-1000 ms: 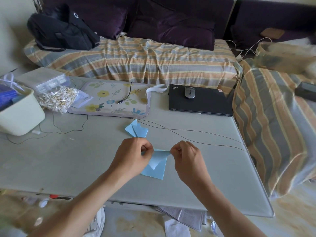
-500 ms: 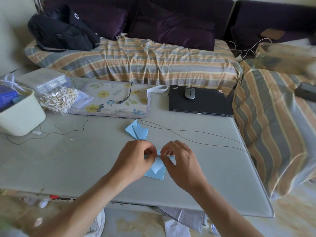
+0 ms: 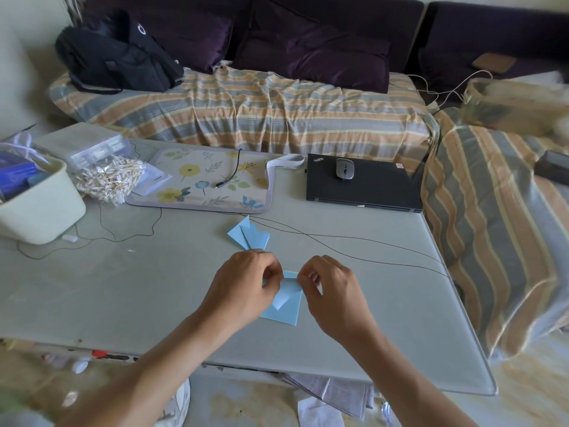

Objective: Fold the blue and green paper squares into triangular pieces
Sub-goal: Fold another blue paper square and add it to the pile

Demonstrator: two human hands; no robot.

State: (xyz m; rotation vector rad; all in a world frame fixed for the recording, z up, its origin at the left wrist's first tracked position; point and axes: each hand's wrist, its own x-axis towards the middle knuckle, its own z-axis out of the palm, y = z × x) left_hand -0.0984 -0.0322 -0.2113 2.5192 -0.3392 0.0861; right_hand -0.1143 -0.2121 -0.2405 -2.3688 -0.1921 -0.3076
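A light blue paper square (image 3: 286, 306) lies on the grey table (image 3: 138, 291) in front of me, with its top corners folded down into a paler triangular flap. My left hand (image 3: 243, 288) pinches the paper's upper left part. Just to its right, my right hand (image 3: 329, 288) pinches the upper right part. The two hands nearly touch above the flap. Folded blue pieces (image 3: 249, 235) lie a little farther back on the table. No green paper is in view.
A thin wire (image 3: 354, 245) runs across the table behind my hands. Farther back lie a floral mat (image 3: 203, 183), a closed black laptop (image 3: 363, 186) with a mouse (image 3: 345, 169) on it, a bag of small sticks (image 3: 110, 177) and a cream bin (image 3: 40, 208).
My right hand has moved left toward my left hand, bringing the paper's right corner inward. The paper now shows a narrower shape with the flap folded down.
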